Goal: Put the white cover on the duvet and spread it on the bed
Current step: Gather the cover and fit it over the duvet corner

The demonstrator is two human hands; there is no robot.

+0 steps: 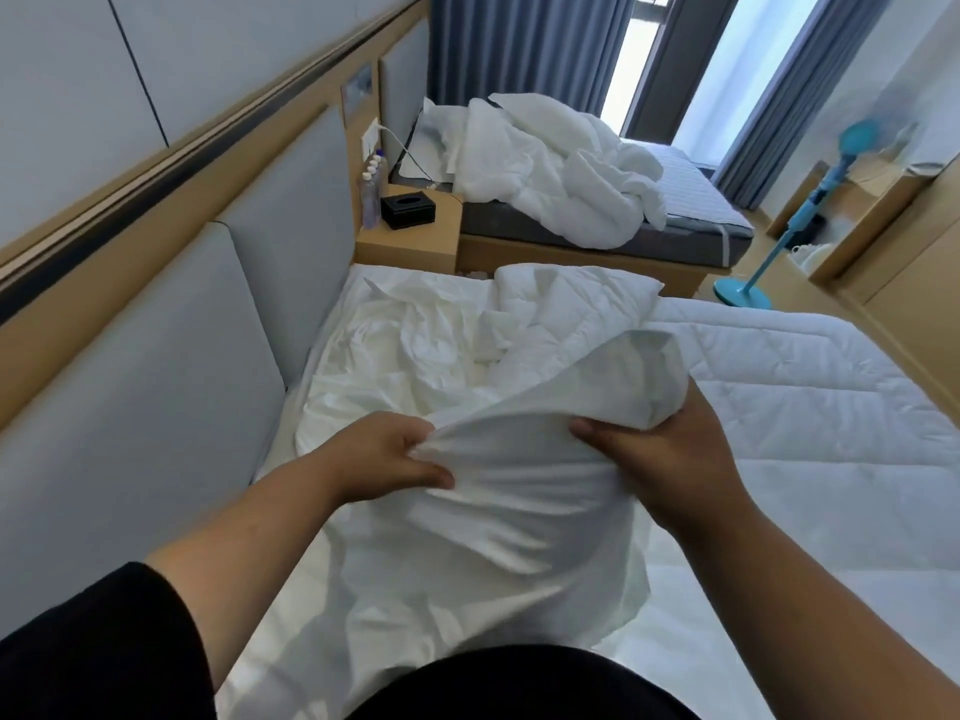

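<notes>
Bed (753, 589) runs from bottom centre toward upper right of frame; quilted duvet (779, 397) lies along its right half, bunched at mid-frame. White cover (498, 491) is lifted at centre, duvet just right of it. Left hand (384, 454) pinches a cover edge; right hand (660, 454), nearer the duvet, has its fingers (589, 426) curled round a cover fold.

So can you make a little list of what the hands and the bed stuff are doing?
left hand: pinches a bunched edge of the white cover
right hand: grips the cover over a covered corner
duvet: quilted, lies on the bed to the right, mostly uncovered
near headboard: crumpled white fabric
nightstand: black tissue box and bottles
floor: blue fan
</notes>
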